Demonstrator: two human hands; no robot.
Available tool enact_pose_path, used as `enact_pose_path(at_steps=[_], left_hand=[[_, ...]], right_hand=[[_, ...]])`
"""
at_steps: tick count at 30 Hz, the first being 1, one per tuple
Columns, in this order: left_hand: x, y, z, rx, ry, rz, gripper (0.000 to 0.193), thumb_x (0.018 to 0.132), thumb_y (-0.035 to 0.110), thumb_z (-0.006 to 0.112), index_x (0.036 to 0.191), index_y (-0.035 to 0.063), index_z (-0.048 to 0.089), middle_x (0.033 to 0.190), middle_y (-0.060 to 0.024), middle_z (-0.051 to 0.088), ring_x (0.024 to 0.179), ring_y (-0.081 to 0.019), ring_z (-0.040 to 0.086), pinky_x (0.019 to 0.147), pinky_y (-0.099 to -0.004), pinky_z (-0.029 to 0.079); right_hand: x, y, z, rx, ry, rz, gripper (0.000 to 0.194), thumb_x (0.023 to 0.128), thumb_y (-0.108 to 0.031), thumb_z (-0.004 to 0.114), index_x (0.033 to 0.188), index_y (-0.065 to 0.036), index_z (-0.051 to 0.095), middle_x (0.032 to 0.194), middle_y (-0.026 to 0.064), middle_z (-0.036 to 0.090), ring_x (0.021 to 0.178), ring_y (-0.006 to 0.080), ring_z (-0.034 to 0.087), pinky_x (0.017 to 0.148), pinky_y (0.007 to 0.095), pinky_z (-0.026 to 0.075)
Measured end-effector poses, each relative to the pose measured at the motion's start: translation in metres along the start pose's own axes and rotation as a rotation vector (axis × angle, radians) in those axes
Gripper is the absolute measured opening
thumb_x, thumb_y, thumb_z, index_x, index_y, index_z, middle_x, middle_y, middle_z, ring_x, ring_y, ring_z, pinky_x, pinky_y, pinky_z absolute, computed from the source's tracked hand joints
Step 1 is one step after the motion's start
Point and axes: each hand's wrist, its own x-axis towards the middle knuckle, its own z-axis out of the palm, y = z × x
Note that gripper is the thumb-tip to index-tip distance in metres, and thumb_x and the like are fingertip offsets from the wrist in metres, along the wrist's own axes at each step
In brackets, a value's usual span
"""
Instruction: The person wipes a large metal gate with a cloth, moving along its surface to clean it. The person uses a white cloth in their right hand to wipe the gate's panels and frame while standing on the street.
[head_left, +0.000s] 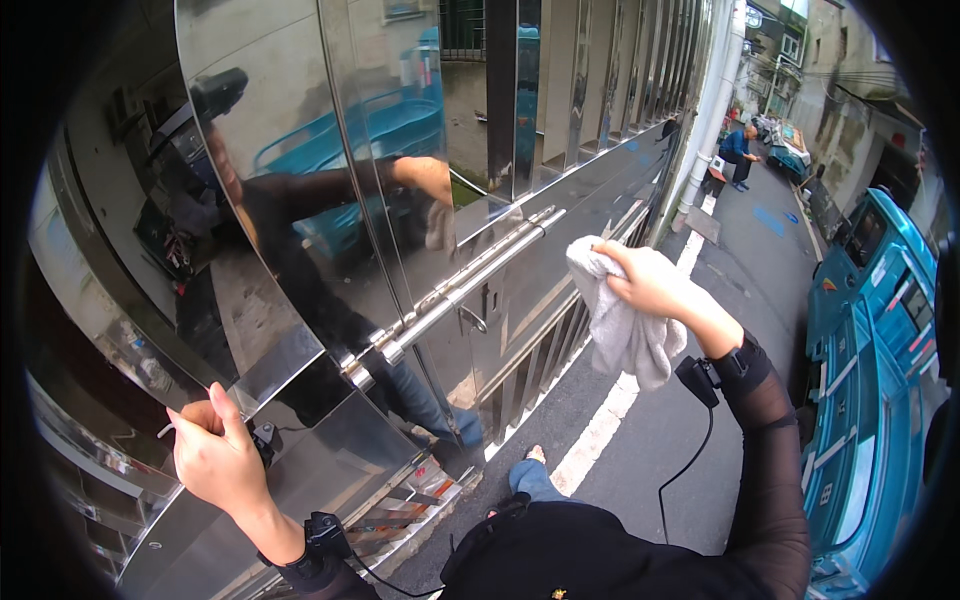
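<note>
My right hand (649, 281) grips a light grey cloth (634, 337), which hangs down in folds beside the polished metal gate. My left hand (217, 457) is closed around a part at the gate's left side; a short pale metal end sticks out past the fingers, and the rest is hidden. Between the hands a long metal bolt bar (472, 289) runs across the mirror-like gate panel (292, 202). Just below the bar is a small metal latch handle (473, 320). The panel reflects an arm, dark clothing and a blue vehicle. Each wrist wears a black strapped device with a cable.
A blue three-wheeled cargo vehicle (862, 382) stands at the right. Further down the lane a person (740, 154) sits by the wall, near a loaded cart (787, 146). A white drainpipe (709, 127) rises beside the gate. A white line (600, 427) crosses the pavement.
</note>
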Motion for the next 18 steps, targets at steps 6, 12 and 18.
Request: enact_pose_path(at_steps=[6, 12, 18], left_hand=[[-0.001, -0.003, 0.0, 0.098, 0.029, 0.04, 0.043, 0.094, 0.038, 0.055, 0.074, 0.0007, 0.055, 0.056, -0.0058, 0.053, 0.052, -0.027, 0.054, 0.052, -0.0381, 0.042], [-0.001, -0.01, -0.001, 0.105, -0.015, 0.053, 0.038, 0.096, 0.038, 0.054, 0.078, 0.0036, 0.057, 0.059, -0.0055, 0.057, 0.054, -0.025, 0.057, 0.052, -0.0362, 0.043], [-0.002, -0.02, 0.003, 0.155, -0.039, -0.075, 0.049, 0.097, 0.048, 0.045, 0.084, 0.0021, 0.057, 0.067, -0.0111, 0.061, 0.062, -0.0307, 0.059, 0.056, -0.04, 0.044]], right_hand=[[0.029, -0.065, -0.04, 0.131, 0.689, -0.372, 0.05, 0.074, -0.002, 0.058, 0.123, -0.009, 0.057, 0.119, 0.0157, 0.056, 0.11, 0.0338, 0.057, 0.094, 0.0373, 0.046], [0.077, -0.103, 0.035, 0.35, 0.611, -0.717, 0.042, 0.064, -0.003, 0.065, 0.105, -0.01, 0.063, 0.118, 0.0162, 0.051, 0.106, 0.0386, 0.052, 0.091, 0.0465, 0.045], [0.094, -0.039, 0.069, 0.163, 0.851, -0.758, 0.026, 0.059, -0.007, 0.063, 0.084, -0.004, 0.067, 0.107, 0.0169, 0.059, 0.105, 0.0381, 0.055, 0.091, 0.0476, 0.044]])
